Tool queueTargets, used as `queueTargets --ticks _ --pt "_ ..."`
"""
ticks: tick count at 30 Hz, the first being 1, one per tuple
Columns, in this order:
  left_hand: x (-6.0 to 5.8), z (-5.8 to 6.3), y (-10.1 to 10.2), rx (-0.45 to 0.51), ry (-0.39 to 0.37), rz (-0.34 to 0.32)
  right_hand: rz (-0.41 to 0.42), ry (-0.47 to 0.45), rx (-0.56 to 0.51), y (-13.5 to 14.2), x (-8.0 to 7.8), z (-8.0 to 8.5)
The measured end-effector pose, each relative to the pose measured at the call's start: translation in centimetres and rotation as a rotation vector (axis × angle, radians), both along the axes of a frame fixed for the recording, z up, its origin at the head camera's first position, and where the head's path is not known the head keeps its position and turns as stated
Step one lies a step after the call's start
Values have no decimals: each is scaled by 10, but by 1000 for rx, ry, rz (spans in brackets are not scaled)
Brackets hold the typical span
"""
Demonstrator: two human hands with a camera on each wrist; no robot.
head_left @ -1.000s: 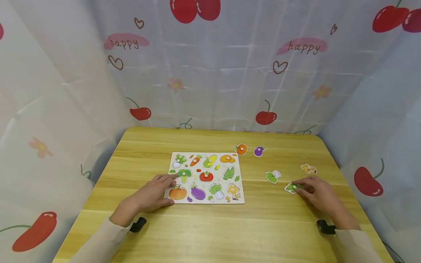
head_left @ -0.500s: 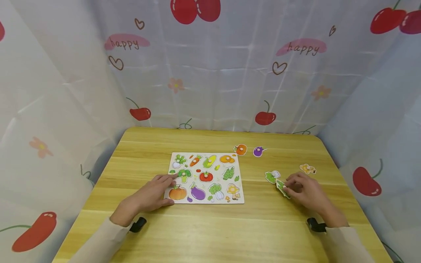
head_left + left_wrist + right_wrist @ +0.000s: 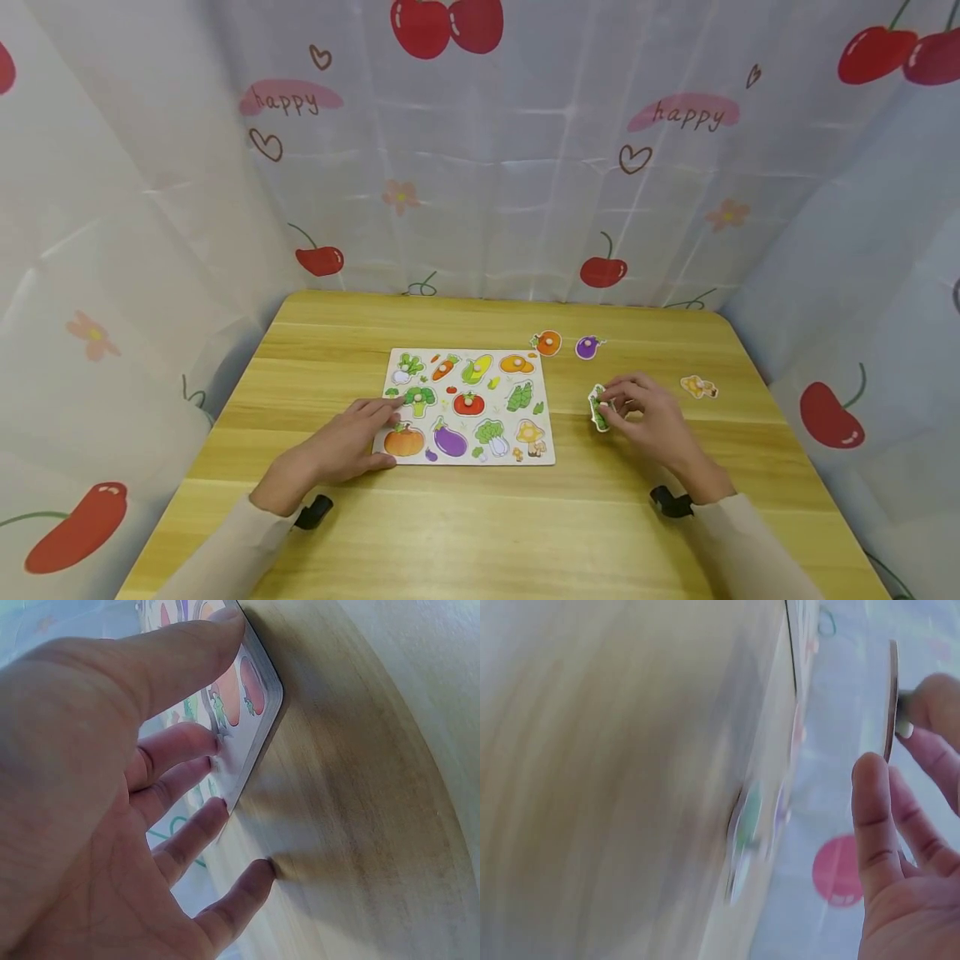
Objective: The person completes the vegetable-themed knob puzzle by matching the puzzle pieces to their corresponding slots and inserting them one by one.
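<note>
1. Right of centre in the head view, the right hand (image 3: 652,421) holds a green piece (image 3: 598,408), fingers and thumb clamped on it. The right wrist view shows it edge-on, pinched at its knob (image 3: 905,729) and clear of the surface (image 3: 480,533).
2. Change: a second ago the same piece lay farther right, near the mushroom piece (image 3: 699,387). It has since been lifted, tilted and carried leftward, stopping short of the puzzle board (image 3: 495,404).
3. The cabbage piece (image 3: 742,832) is now masked by the right hand in the head view; the right wrist view shows it lying below the held piece, apart from it.
4. Left of centre, the left hand (image 3: 341,442) has not shifted. Its fingers are spread, not gripping: thumb at the board's lower-left corner, forefinger over the left edge. One fingertip appears to touch the surface beside the board.
5. Upper right of the board: pumpkin piece (image 3: 549,342) and eggplant piece (image 3: 587,347), both unmoved.
6. Reading: one loose piece is in transit, four lie off the board. Five board pictures lack knobs, so those places are judged unfilled. The held piece probably matches the leafy picture (image 3: 521,396); its tilt prevents confirmation.
</note>
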State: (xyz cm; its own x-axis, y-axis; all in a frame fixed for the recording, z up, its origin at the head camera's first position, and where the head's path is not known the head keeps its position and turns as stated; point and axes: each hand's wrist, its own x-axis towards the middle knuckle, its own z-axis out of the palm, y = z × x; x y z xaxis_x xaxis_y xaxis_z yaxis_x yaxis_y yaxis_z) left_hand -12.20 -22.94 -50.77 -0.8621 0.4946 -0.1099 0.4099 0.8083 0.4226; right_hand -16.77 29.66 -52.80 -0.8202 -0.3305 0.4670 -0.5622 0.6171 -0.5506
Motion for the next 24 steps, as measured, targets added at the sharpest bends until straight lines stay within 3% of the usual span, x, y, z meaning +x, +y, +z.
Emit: queueTargets --ticks 8,16,24 --pt "0 0 0 5 12 -11 21 11 4 -39 -11 -5" --pt "0 0 0 1 24 -12 12 -103 22 -75 -21 -7" --pt "1 2 1 11 20 -11 0 -147 67 -99 -28 -6"
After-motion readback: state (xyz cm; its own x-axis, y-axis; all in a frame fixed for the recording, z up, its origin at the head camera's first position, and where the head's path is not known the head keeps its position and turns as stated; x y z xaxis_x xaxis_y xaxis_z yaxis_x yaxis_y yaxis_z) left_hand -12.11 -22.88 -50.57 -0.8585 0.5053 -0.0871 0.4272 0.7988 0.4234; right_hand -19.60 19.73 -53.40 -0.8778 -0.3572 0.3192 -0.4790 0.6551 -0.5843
